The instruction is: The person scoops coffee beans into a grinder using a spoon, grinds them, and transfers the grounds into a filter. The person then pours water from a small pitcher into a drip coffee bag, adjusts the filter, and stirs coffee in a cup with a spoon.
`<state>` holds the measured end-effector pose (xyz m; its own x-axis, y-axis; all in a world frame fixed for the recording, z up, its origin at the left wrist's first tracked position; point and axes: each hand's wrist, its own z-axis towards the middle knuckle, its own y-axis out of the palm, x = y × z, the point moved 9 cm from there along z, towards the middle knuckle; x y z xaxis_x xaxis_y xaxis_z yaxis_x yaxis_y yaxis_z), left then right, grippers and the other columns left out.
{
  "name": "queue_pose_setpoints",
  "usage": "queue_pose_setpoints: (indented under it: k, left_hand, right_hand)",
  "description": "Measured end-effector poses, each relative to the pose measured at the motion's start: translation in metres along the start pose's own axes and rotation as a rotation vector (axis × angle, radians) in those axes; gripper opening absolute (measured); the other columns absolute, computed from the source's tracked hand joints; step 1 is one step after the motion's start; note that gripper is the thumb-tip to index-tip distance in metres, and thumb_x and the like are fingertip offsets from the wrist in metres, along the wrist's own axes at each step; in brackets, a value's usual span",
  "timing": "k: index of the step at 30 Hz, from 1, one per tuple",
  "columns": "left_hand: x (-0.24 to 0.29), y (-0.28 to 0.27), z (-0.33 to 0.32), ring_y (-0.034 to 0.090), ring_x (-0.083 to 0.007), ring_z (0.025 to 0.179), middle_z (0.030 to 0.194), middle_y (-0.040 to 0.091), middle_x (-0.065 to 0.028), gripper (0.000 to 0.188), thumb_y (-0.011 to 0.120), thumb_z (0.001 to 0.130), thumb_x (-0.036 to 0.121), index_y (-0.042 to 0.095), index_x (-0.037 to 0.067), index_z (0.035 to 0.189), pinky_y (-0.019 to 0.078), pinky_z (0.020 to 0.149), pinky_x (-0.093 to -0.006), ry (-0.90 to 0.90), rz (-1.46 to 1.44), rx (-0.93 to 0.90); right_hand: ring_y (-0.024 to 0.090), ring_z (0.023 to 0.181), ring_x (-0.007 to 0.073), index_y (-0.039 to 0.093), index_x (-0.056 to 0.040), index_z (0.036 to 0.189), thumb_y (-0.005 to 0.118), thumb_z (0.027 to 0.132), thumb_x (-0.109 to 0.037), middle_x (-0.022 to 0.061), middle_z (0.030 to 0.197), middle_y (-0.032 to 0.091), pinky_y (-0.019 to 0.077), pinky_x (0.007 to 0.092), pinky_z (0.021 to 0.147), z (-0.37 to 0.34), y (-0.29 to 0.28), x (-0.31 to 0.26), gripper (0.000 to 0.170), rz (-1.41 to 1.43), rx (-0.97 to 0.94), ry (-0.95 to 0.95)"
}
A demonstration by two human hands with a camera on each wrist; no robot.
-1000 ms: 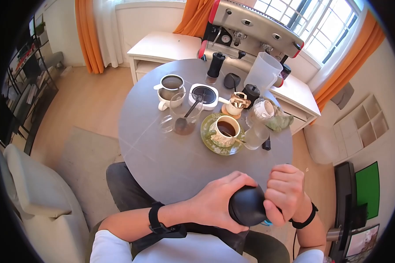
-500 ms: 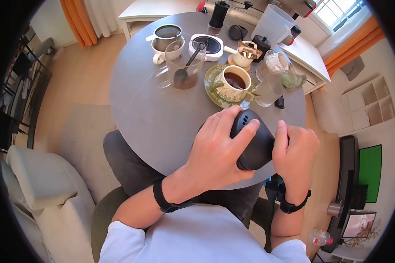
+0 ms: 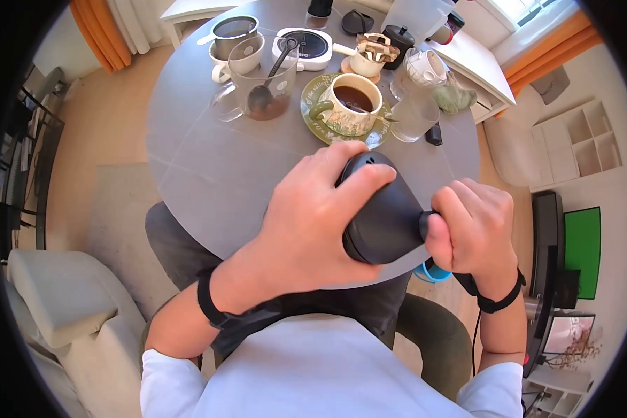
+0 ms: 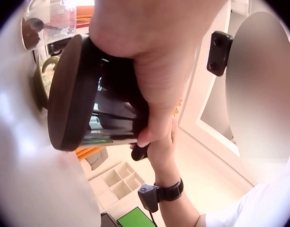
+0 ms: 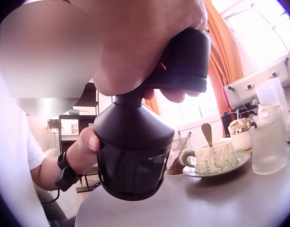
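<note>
A black hand coffee grinder (image 3: 390, 216) is held tilted over the near edge of the table. My left hand (image 3: 306, 216) wraps round its body, thumb on one side and fingers on the other. Its glossy dark body and wide flat base (image 4: 64, 94) show in the left wrist view. At the narrow end, my right hand (image 3: 474, 226) grips the crank, whose thick knob (image 5: 187, 59) appears in the right wrist view. A conical shoulder (image 5: 133, 125) lies below the crank. Beyond the hands, a patterned cup (image 3: 348, 115) of dark coffee sits on a green saucer (image 3: 317, 129).
A glass jug (image 3: 258, 83) holding a black spoon (image 3: 275, 73) stands left of the cup. Farther back are a white scale (image 3: 306, 45), a drip-bag cup (image 3: 369, 56) and a strainer (image 3: 235, 28) on a cup. A clear glass (image 3: 414, 115) stands right of the saucer.
Both hands rose with the grinder as the head view tipped downward, then shifted slightly left. The grinder's tilt changed, and the right hand turned at the crank.
</note>
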<state>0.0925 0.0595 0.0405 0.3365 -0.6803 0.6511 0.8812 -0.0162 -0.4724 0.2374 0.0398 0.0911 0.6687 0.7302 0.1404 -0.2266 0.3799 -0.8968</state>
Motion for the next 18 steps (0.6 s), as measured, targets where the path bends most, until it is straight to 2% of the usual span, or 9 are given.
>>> queue_pose_setpoints:
  k: [3,6,10,12,13,15,16,17,18]
  left_hand:
    - [0.001,0.003,-0.008,0.067,-0.0418,0.109,0.130,0.062,-0.0233,0.079,0.094,0.052,0.021,0.066,0.009,0.125,0.0562,0.092,-0.0468,0.007,0.047,0.004]
    - [-0.001,0.010,-0.018,0.067,-0.0426,0.108,0.132,0.061,-0.0231,0.081,0.092,0.052,0.020,0.066,0.009,0.127,0.0556,0.091,-0.0477,-0.002,0.050,-0.007]
    - [0.004,0.001,-0.011,0.064,-0.0421,0.113,0.136,0.060,-0.0227,0.085,0.092,0.050,0.021,0.066,0.010,0.130,0.0536,0.093,-0.0490,0.095,0.159,0.091]
    - [0.012,-0.004,-0.007,0.064,-0.0420,0.113,0.136,0.059,-0.0227,0.086,0.093,0.050,0.021,0.066,0.010,0.131,0.0536,0.093,-0.0492,0.129,0.181,0.121]
    - [0.017,-0.008,-0.006,0.064,-0.0420,0.113,0.136,0.059,-0.0228,0.086,0.093,0.050,0.022,0.066,0.010,0.131,0.0536,0.093,-0.0494,0.167,0.205,0.155]
    - [0.019,-0.008,-0.008,0.065,-0.0420,0.112,0.136,0.059,-0.0229,0.088,0.094,0.049,0.022,0.065,0.010,0.131,0.0540,0.093,-0.0490,0.158,0.188,0.104]
    - [0.017,-0.006,-0.008,0.065,-0.0421,0.111,0.136,0.059,-0.0230,0.089,0.094,0.048,0.021,0.065,0.010,0.131,0.0543,0.093,-0.0486,0.148,0.168,0.046]
    - [0.016,-0.008,-0.008,0.065,-0.0421,0.111,0.136,0.059,-0.0230,0.089,0.094,0.048,0.021,0.065,0.010,0.131,0.0543,0.093,-0.0486,0.150,0.168,0.046]
    - [0.010,-0.008,-0.008,0.065,-0.0416,0.109,0.136,0.059,-0.0226,0.089,0.095,0.047,0.021,0.065,0.010,0.131,0.0546,0.093,-0.0472,0.105,0.102,0.020]
  right_hand:
    - [0.049,0.048,0.0231,0.054,-0.0103,0.074,0.067,0.095,-0.021,0.0052,0.060,0.044,0.0358,0.0375,0.044,-0.004,0.005,-0.003,0.027,-0.031,-0.018,0.146]
    - [0.052,0.048,0.0262,0.055,-0.0103,0.074,0.069,0.096,-0.024,0.0068,0.059,0.049,0.0379,0.0387,0.045,-0.010,0.015,-0.003,0.029,-0.017,-0.080,0.296]
    - [0.055,0.048,0.0291,0.055,-0.0098,0.075,0.070,0.098,-0.026,0.0076,0.057,0.053,0.0394,0.0396,0.046,0.000,0.017,0.004,0.032,-0.022,-0.175,0.345]
    - [0.056,0.048,0.0306,0.055,-0.0087,0.077,0.073,0.098,-0.039,0.0071,0.056,0.054,0.0401,0.0398,0.047,0.007,0.003,0.004,0.041,-0.048,-0.146,0.355]
    - [0.056,0.048,0.0306,0.055,-0.0087,0.077,0.073,0.098,-0.039,0.0071,0.056,0.054,0.0401,0.0398,0.047,0.007,-0.001,0.005,0.041,-0.048,-0.147,0.353]
    - [0.057,0.049,0.0309,0.054,-0.0081,0.080,0.074,0.095,-0.051,0.0066,0.056,0.054,0.0409,0.0398,0.047,0.006,0.000,0.000,0.050,0.095,-0.236,0.264]
    - [0.061,0.055,0.0300,0.062,-0.0059,0.092,0.069,0.092,-0.067,0.0092,0.066,0.061,0.0441,0.0376,0.051,-0.002,0.006,0.003,0.062,0.171,-0.342,0.262]
    - [0.061,0.055,0.0300,0.062,-0.0059,0.092,0.069,0.092,-0.067,0.0092,0.066,0.061,0.0441,0.0376,0.051,-0.007,0.003,0.009,0.062,0.169,-0.341,0.262]
    - [0.063,0.059,0.0284,0.065,-0.0048,0.102,0.063,0.093,-0.072,0.0110,0.074,0.064,0.0454,0.0362,0.053,-0.013,0.002,0.016,0.068,0.393,-0.323,0.318]
